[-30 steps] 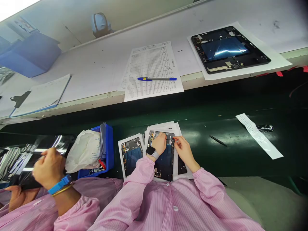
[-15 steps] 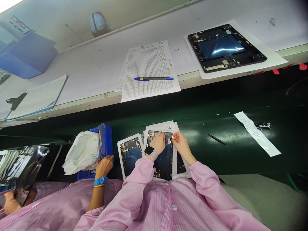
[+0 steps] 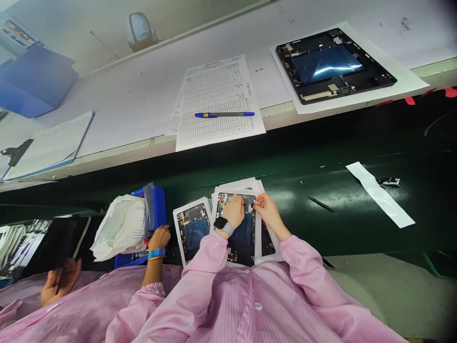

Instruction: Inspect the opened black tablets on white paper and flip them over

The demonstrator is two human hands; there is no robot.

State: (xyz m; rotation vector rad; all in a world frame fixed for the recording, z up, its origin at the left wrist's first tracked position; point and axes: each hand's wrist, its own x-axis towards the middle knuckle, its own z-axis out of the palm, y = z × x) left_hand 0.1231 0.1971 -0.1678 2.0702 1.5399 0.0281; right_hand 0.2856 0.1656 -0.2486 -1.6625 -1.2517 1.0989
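An opened tablet housing (image 3: 243, 245) with bare circuitry and a blue sheet lies on white paper in front of me. My left hand (image 3: 233, 211), with a watch on the wrist, rests over its upper part, fingers curled down; what they hold is hidden. At the upper right edge of the same housing, my right hand (image 3: 269, 212) has thumb and finger pinched together, on something too small to make out. A second open tablet housing (image 3: 193, 230) lies just left on its own paper. Part of another dark housing (image 3: 266, 242) shows under my right wrist.
A co-worker's hand (image 3: 159, 237) is at a blue bin (image 3: 159, 206) with a white bag (image 3: 119, 228). Tweezers-like dark tool (image 3: 320, 204) and a white label strip (image 3: 380, 194) lie right. The shelf holds a form (image 3: 221, 97), pen (image 3: 224, 114) and tablet housing (image 3: 378, 81).
My hands stay at nearly the same spots on the tablet housing. The co-worker's other hand, at far left, has lifted and moved right. The view has shifted slightly.
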